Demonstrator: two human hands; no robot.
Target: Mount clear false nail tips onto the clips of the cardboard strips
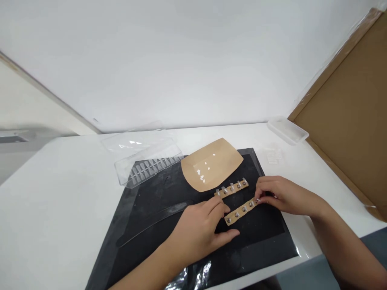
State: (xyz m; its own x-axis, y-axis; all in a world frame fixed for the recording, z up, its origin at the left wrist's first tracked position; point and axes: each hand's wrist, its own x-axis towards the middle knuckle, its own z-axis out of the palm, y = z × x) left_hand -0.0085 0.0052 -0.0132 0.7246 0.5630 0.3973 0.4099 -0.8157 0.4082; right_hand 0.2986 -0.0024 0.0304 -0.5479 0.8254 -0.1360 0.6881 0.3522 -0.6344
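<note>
Two light-brown strips with rows of small metal studs lie on the black mat. Small clear or white pieces stand on several studs of the far strip (231, 189). Beside the left end of the near strip (241, 210), my left hand (205, 223) rests palm down, its thumb apart from the bent fingers and nothing held between them. At that strip's right end, my right hand (270, 195) pinches a tiny clear piece (258, 200) between thumb and forefinger; the fingertips partly hide it.
A brown paper tray (231, 161) holds several small white bits. Left of it lies a clear plastic case (121, 167) with rows of clear nail tips. A long dark curved strip (151, 220) crosses the black mat (256, 251). A translucent box (287, 131) sits near the cardboard wall (350, 108).
</note>
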